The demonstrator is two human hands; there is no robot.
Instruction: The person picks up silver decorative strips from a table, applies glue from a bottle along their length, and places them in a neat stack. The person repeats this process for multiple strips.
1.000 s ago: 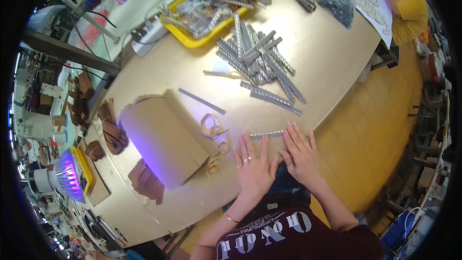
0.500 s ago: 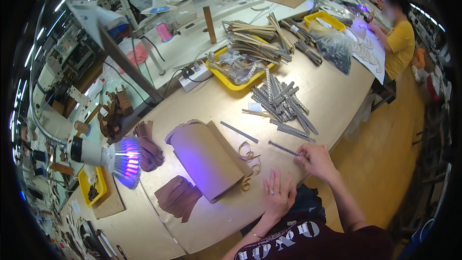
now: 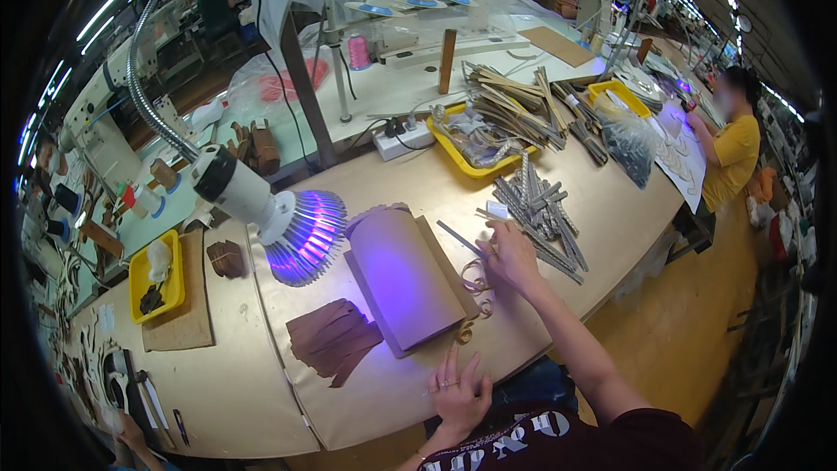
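My right hand (image 3: 510, 255) is over the table beside the strip pile, fingers bent down and closed on the near end of a thin grey strip (image 3: 455, 236). The fingertips are partly hidden, so whether a second strip is under them does not show. Just beyond lies a loose heap of grey and silvery braided strips (image 3: 536, 201) with a small white label (image 3: 497, 208). My left hand (image 3: 459, 391) rests empty at the table's near edge, fingers spread. Curled tan ribbon scraps (image 3: 475, 279) lie between my hands, next to a brown paper-covered roll (image 3: 405, 275).
A lit lamp (image 3: 305, 235) on a bendy arm hangs left of the roll. Brown strips (image 3: 333, 340) lie fanned near it. A yellow tray (image 3: 475, 166) of braids stands farther back, beside a power strip (image 3: 404, 141). Another person's hand (image 3: 131, 433) shows at lower left; a yellow-shirted person (image 3: 731, 153) works far right.
My right hand has moved away from the near edge, left and forward to the lying strip. The dark strip it held no longer shows separately. My view has turned left.
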